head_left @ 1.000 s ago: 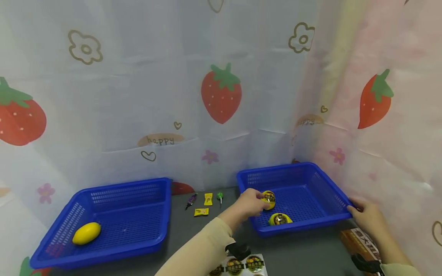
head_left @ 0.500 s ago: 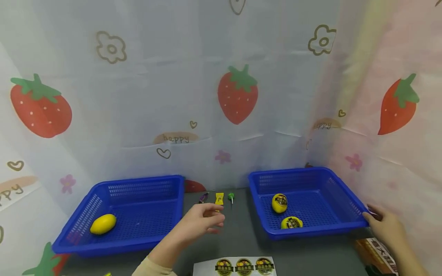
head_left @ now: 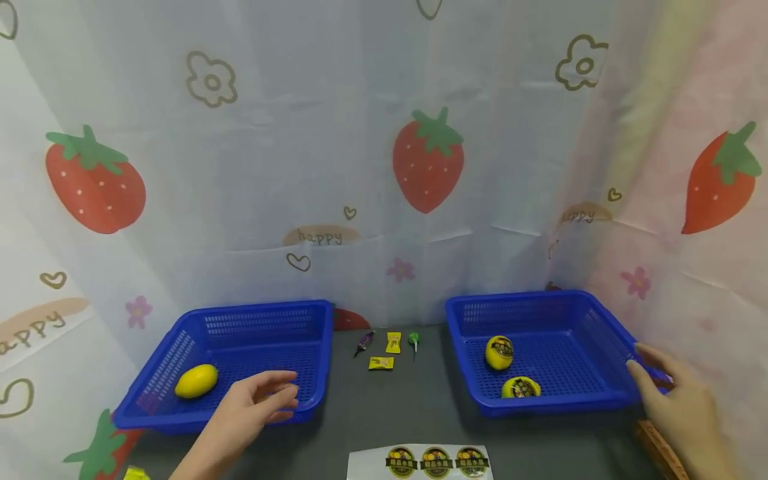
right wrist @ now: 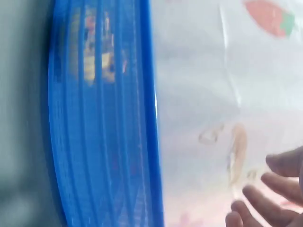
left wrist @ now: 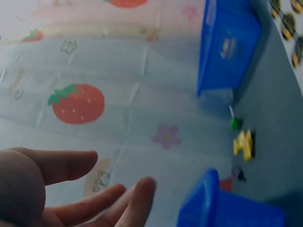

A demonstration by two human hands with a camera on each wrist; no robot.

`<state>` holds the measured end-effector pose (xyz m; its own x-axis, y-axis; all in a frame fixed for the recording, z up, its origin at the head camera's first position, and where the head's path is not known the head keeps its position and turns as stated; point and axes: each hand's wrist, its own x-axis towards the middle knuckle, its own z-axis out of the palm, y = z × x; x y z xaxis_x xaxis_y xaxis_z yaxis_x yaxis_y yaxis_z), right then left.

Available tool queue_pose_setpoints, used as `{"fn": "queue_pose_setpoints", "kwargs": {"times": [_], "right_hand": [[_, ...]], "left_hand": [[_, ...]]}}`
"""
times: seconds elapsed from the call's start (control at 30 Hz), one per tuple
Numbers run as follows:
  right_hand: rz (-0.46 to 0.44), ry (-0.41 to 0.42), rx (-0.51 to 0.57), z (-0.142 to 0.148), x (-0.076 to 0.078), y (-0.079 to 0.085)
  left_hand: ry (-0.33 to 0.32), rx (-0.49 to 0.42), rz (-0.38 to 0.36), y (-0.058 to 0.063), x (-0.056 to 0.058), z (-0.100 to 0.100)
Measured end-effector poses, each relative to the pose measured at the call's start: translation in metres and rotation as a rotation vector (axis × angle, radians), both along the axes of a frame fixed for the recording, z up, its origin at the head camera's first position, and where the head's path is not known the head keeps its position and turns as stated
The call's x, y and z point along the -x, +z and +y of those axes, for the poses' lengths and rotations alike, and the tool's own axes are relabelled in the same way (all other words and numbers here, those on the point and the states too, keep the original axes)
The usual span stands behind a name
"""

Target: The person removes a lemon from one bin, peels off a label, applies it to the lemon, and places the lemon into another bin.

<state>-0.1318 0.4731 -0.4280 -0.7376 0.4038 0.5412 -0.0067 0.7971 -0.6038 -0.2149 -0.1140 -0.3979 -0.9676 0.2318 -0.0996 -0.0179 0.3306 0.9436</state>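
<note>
My left hand [head_left: 246, 410] hovers in front of the left blue basket [head_left: 324, 393], fingers loosely bent and holding nothing. In that basket lies a plain yellow lemon [head_left: 197, 381]. The right blue basket [head_left: 558, 404] holds two lemons with round dark labels, one lemon [head_left: 499, 353] behind the other lemon [head_left: 521, 387]. At this basket's right end is my right hand [head_left: 684, 400], its thumb and fingers spread. The right wrist view shows those fingers [right wrist: 265, 208] apart from the basket wall, with nothing in them.
Between the baskets lie a purple-wrapped candy [head_left: 364, 343], two yellow-wrapped candies [head_left: 381, 363] and a green lollipop [head_left: 414, 340]. A sheet of round stickers [head_left: 420, 461] is at the front. Beneath my right hand is a brown box [head_left: 660, 450]. A printed curtain [head_left: 270, 167] hangs behind.
My left hand let go of the labelled lemon in the right basket and moved left to the other basket. My right hand has loosened from the right basket's rim. The view shifted left.
</note>
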Motion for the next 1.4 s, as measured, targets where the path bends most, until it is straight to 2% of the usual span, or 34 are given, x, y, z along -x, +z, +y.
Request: {"fn": "queue_pose_setpoints", "kwargs": {"times": [0.13, 0.2, 0.4, 0.53, 0.7, 0.8, 0.97, 1.07, 1.23, 1.4], "right_hand": [[0.059, 0.122, -0.012, -0.039, -0.002, -0.001], [0.063, 0.180, -0.021, -0.061, 0.000, 0.000], [0.013, 0.317, -0.009, -0.114, 0.011, 0.003], [0.026, 0.428, 0.037, -0.143, 0.021, -0.001], [-0.013, 0.573, 0.127, -0.179, 0.032, -0.003], [-0.073, 0.621, 0.198, -0.202, 0.039, -0.004], [-0.177, 0.697, 0.314, -0.236, 0.051, -0.004], [-0.241, 0.756, 0.335, -0.255, 0.062, -0.007], [-0.333, 0.839, 0.357, -0.288, 0.082, -0.016], [-0.389, 0.870, 0.393, -0.320, 0.101, -0.028]], "left_hand": [[0.093, 0.136, 0.128, -0.008, -0.004, -0.004], [0.124, 0.174, 0.156, -0.011, -0.006, -0.007], [0.168, 0.198, 0.143, -0.014, -0.008, -0.015], [0.182, 0.229, 0.146, -0.018, -0.008, -0.019], [0.211, 0.311, 0.193, -0.021, -0.005, -0.031], [0.226, 0.359, 0.229, -0.019, 0.000, -0.041], [0.253, 0.426, 0.301, -0.017, 0.014, -0.065], [0.271, 0.445, 0.332, -0.018, 0.027, -0.084], [0.274, 0.453, 0.311, -0.020, 0.056, -0.115], [0.246, 0.477, 0.267, -0.022, 0.086, -0.138]]}}
